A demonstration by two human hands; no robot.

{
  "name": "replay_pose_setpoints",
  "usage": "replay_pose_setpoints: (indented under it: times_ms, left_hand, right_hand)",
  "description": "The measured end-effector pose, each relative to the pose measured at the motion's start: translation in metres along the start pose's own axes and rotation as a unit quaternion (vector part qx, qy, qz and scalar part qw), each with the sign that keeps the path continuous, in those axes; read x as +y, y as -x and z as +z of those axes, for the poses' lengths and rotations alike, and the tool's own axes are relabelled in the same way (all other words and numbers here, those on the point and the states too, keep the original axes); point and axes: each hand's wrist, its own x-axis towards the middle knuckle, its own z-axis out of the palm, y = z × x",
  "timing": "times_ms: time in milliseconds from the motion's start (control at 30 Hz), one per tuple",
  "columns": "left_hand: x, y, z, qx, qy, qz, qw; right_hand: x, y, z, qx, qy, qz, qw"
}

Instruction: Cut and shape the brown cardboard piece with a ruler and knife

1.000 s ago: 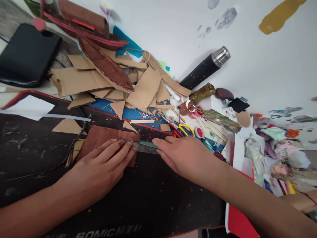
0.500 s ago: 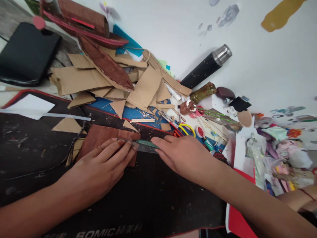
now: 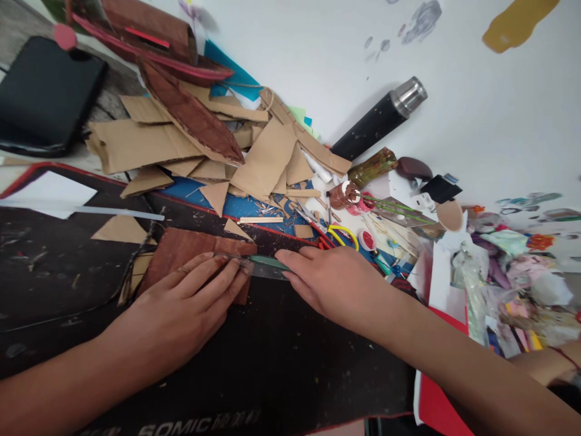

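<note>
My left hand (image 3: 193,303) lies with its fingers stretched out over a clear ruler (image 3: 267,275), pressing it onto a brown-painted piece of cardboard (image 3: 181,245). Pinched between the thumb and fingers of my right hand (image 3: 333,281) is a slim green craft knife (image 3: 267,262). The knife runs along the upper edge of the ruler, close to the left fingertips and the cardboard's right side. Its blade tip is too small to make out. The left palm and fingers hide part of the cardboard and ruler.
Cardboard scraps (image 3: 263,160) and a brown model boat hull (image 3: 190,112) are heaped behind my hands. Yellow-and-red scissors (image 3: 342,236) and a paint jar (image 3: 342,195) lie near my right hand. A black flask (image 3: 381,118) leans at the wall. Another person's forearm (image 3: 547,360) shows at far right.
The whole view has shifted slightly. Both hands, the ruler and the knife keep nearly the same places on the cardboard.
</note>
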Motion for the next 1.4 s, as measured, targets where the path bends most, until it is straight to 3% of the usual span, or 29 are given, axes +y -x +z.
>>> replay_pose_setpoints:
  times_ms: [267, 567, 833, 1400]
  left_hand:
    - [0.002, 0.000, -0.001, -0.011, 0.008, -0.013, 1.000]
    - [0.000, 0.001, -0.002, -0.021, 0.004, 0.010, 1.000]
    - [0.002, -0.001, -0.002, 0.001, 0.006, -0.015, 1.000]
    - [0.001, 0.004, -0.001, -0.030, 0.001, -0.001, 1.000]
  right_hand:
    - [0.001, 0.001, 0.003, 0.024, -0.011, -0.006, 1.000]
    - [0.000, 0.001, -0.002, -0.005, -0.012, 0.004, 1.000]
    - [-0.001, 0.001, 0.000, 0.017, -0.010, -0.002, 1.000]
    - [-0.008, -0.004, -0.014, -0.023, 0.062, -0.033, 0.997]
